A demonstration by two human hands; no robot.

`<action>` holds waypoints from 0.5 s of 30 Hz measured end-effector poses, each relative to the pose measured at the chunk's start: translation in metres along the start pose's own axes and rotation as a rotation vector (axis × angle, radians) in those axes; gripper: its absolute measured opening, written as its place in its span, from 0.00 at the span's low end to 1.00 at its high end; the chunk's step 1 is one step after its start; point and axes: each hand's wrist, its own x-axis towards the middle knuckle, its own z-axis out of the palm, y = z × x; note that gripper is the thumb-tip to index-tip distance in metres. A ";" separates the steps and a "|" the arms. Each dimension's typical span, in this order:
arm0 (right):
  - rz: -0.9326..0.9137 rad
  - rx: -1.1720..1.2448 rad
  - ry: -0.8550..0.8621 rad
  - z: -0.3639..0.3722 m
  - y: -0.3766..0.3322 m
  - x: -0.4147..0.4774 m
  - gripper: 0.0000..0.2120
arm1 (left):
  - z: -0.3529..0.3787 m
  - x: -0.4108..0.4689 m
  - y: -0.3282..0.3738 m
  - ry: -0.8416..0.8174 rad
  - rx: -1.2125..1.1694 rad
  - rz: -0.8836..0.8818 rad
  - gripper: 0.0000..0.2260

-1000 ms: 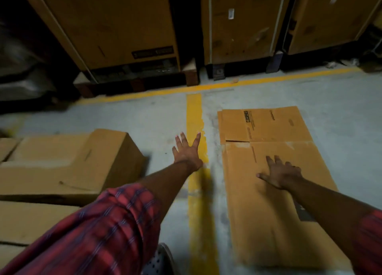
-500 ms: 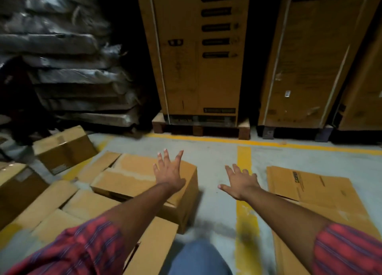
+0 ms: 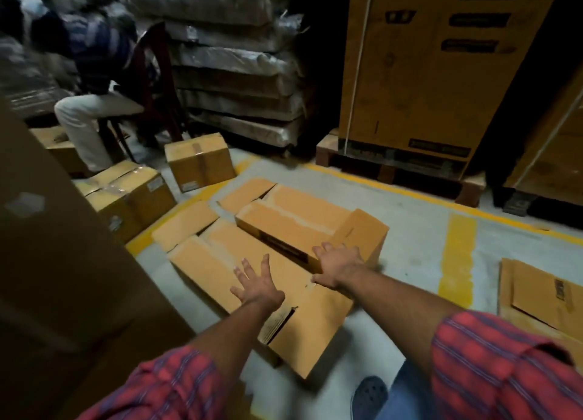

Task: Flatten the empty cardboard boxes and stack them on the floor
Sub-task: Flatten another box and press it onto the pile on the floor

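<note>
Both hands spread wide, gripping nothing: left hand (image 3: 257, 285) w/ fingers splayed over the near open cardboard box (image 3: 252, 280) on the floor (image 3: 416, 239), right hand (image 3: 339, 266) palm-down at edge of the box behind (image 3: 303, 227), flattened cardboard (image 3: 542, 296) far right.

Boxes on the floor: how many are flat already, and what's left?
Done: one flattened box lies at the right, past the yellow line. In hand: both hands, left and right, are open and reaching to two open boxes lying together; the right hand seems to touch one. Left: those two still stand unflattened. The taped boxes behind look sealed, perhaps not empty.
</note>
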 end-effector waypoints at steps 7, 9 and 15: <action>-0.098 -0.068 -0.123 0.061 -0.067 0.037 0.38 | 0.057 0.011 -0.040 -0.125 -0.004 -0.052 0.48; -0.112 -0.064 -0.155 0.080 -0.077 0.047 0.38 | 0.067 0.017 -0.043 -0.150 -0.010 -0.024 0.48; -0.132 -0.054 -0.264 0.129 -0.092 0.070 0.37 | 0.092 0.038 -0.050 -0.207 -0.032 -0.012 0.49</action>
